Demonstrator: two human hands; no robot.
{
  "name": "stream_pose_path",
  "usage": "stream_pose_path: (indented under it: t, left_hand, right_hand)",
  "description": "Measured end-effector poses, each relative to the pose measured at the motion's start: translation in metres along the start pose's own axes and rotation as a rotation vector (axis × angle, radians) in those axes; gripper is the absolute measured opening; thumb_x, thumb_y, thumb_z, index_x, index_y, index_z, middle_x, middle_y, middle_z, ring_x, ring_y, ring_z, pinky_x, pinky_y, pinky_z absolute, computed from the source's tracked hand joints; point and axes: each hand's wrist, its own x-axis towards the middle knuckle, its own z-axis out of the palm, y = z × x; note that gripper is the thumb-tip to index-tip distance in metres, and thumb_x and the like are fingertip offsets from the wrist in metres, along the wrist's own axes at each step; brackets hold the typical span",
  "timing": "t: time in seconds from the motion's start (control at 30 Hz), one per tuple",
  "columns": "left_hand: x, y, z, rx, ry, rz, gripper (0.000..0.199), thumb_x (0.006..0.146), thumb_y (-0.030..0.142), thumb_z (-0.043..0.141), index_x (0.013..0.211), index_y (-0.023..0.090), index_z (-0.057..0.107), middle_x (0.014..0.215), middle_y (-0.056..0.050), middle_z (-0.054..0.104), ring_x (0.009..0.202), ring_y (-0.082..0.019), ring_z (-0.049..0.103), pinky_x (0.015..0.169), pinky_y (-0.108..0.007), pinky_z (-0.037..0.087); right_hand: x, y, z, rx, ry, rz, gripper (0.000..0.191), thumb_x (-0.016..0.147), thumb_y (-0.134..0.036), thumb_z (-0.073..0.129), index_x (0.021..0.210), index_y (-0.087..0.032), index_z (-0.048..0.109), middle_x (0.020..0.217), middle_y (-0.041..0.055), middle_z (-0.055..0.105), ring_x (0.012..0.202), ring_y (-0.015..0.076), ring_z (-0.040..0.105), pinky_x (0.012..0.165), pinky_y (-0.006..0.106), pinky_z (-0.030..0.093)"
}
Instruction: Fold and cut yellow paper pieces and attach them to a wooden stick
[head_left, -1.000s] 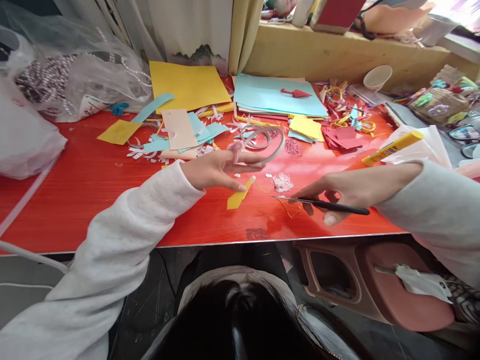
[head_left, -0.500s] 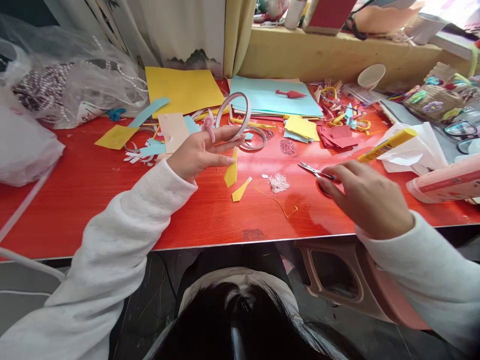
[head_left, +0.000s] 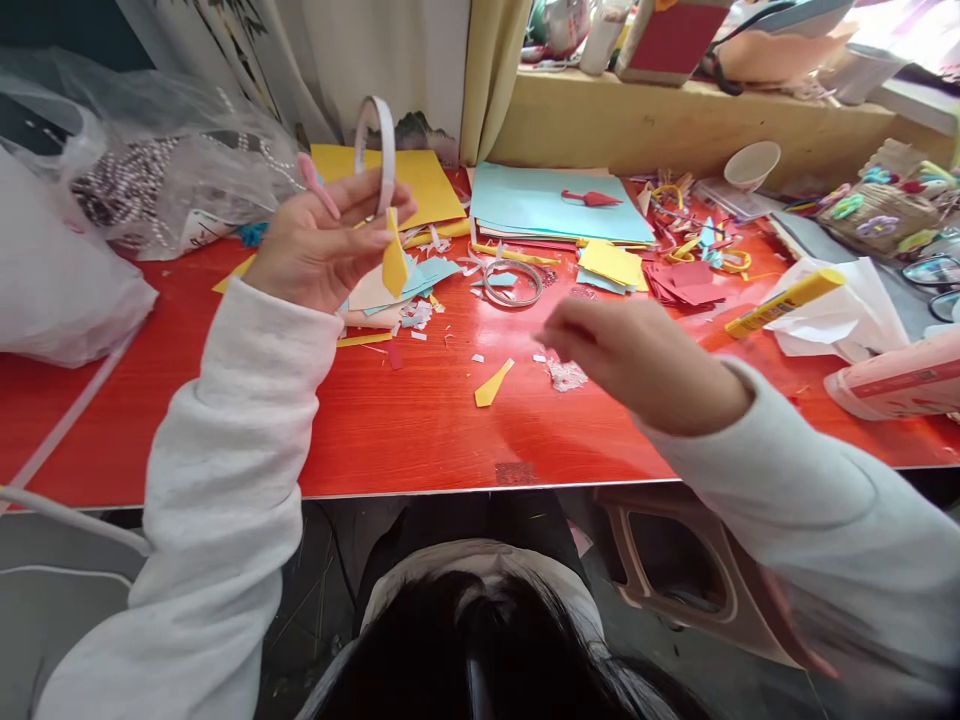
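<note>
My left hand (head_left: 311, 245) is raised above the left part of the table. It pinches a small pointed yellow paper piece (head_left: 394, 262) between thumb and fingertips, and a narrow roll of white tape (head_left: 387, 150) hangs around its fingers. A fuzzy pink ring (head_left: 318, 188) sits on one of those fingers. My right hand (head_left: 645, 360) hovers over the middle with fingers curled together; whatever they hold, if anything, is hidden. Below it lies a clump of whitish scraps (head_left: 566, 376). A second yellow cut piece (head_left: 494, 384) rests on the red tabletop between both hands. The scissors are out of sight.
Another tape roll (head_left: 513, 284) lies flat behind. Blue paper sheets (head_left: 540, 205), yellow squares (head_left: 611, 264) and dark red squares (head_left: 686, 284) are stacked at the back. A yellow glue stick (head_left: 786, 303) is right, plastic bags (head_left: 67, 270) left. The table's front edge (head_left: 442, 494) is near.
My left hand has moved left and up with the tape roll and yellow piece, uncovering paper scraps. My right hand has come left, away from the scissors' handles.
</note>
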Motion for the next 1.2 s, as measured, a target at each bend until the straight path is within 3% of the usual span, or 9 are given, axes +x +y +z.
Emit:
stream_pose_path:
  t: [0.13,0.23,0.4,0.5,0.73,0.83,0.93,1.07,1.2]
  left_hand:
    - [0.003,0.009,-0.021,0.019,0.021,0.074,0.038,0.069,0.011,0.068,0.104,0.026,0.063,0.109,0.012,0.063,0.130,-0.020,0.038,0.123,-0.035,0.010]
    - [0.002,0.011,-0.028,0.027,0.052,0.102,0.036,0.070,0.013,0.068,0.101,0.030,0.064,0.109,0.013,0.062,0.132,-0.022,0.036,0.123,-0.040,0.009]
    - [0.000,0.008,-0.028,-0.011,0.038,0.116,0.037,0.073,0.011,0.064,0.107,0.025,0.062,0.111,0.012,0.061,0.132,-0.021,0.035,0.122,-0.039,0.007]
    - [-0.001,0.006,-0.027,-0.031,0.064,0.090,0.036,0.073,0.010,0.064,0.106,0.024,0.062,0.112,0.009,0.062,0.132,-0.021,0.036,0.118,-0.036,0.023]
    - [-0.001,-0.002,0.010,-0.035,0.027,0.023,0.047,0.064,0.006,0.069,0.109,0.020,0.061,0.114,0.002,0.063,0.125,-0.025,0.045,0.112,-0.043,0.031]
    - [-0.004,-0.011,0.035,-0.011,-0.119,-0.038,0.053,0.058,0.003,0.071,0.107,0.022,0.062,0.121,0.002,0.059,0.124,-0.024,0.047,0.112,-0.039,0.032]
    - [-0.007,-0.021,0.054,-0.039,-0.171,-0.074,0.054,0.057,0.006,0.072,0.107,0.027,0.063,0.129,0.002,0.053,0.120,-0.027,0.050,0.105,-0.043,0.040]
    - [-0.012,-0.029,0.065,-0.042,-0.133,-0.075,0.057,0.056,0.007,0.074,0.108,0.027,0.062,0.135,-0.002,0.047,0.122,-0.029,0.049,0.099,-0.042,0.045]
    - [-0.014,-0.030,0.070,-0.038,-0.222,-0.173,0.048,0.062,0.009,0.071,0.107,0.020,0.063,0.111,-0.006,0.064,0.110,-0.025,0.059,0.100,-0.041,0.044]
  right_hand:
    - [0.057,-0.028,-0.020,0.190,0.187,-0.075,0.025,0.086,-0.031,0.049,0.065,-0.018,0.053,0.057,-0.0018,0.052,0.052,0.0091,0.047,0.061,0.026,0.040]
    - [0.103,-0.042,-0.010,0.301,0.251,-0.108,0.015,0.083,-0.023,0.051,0.070,-0.018,0.057,0.058,-0.0034,0.051,0.057,0.0088,0.053,0.071,0.028,0.045]
    - [0.170,-0.047,0.035,0.610,-0.097,-0.135,0.023,0.078,-0.015,0.057,0.101,-0.015,0.055,0.082,-0.0010,0.057,0.073,0.0124,0.060,0.070,0.030,0.051]
    - [0.183,-0.046,0.039,0.492,-0.047,-0.129,0.025,0.079,-0.031,0.059,0.096,-0.014,0.059,0.091,0.0015,0.056,0.097,0.0211,0.059,0.086,0.038,0.046]
    - [0.139,-0.038,-0.005,0.811,0.034,-0.084,0.041,0.085,-0.052,0.046,0.076,-0.013,0.057,0.078,0.0035,0.061,0.071,0.0142,0.062,0.061,0.029,0.050]
    - [0.114,-0.030,-0.005,0.849,0.080,-0.095,0.030,0.079,-0.042,0.060,0.067,-0.015,0.056,0.064,0.0002,0.057,0.063,0.0098,0.054,0.062,0.026,0.047]
    - [0.090,-0.015,-0.003,0.911,0.079,-0.062,0.019,0.081,-0.032,0.059,0.074,-0.015,0.059,0.074,0.0014,0.061,0.069,0.0089,0.053,0.071,0.025,0.047]
    - [0.055,0.021,-0.012,0.727,0.337,-0.065,0.025,0.086,-0.037,0.051,0.085,-0.014,0.061,0.080,0.0051,0.061,0.075,0.0104,0.057,0.078,0.026,0.045]
    - [0.025,0.061,-0.013,0.276,0.459,0.139,0.029,0.086,-0.043,0.046,0.080,-0.018,0.060,0.058,0.0016,0.051,0.055,0.0131,0.046,0.058,0.029,0.038]
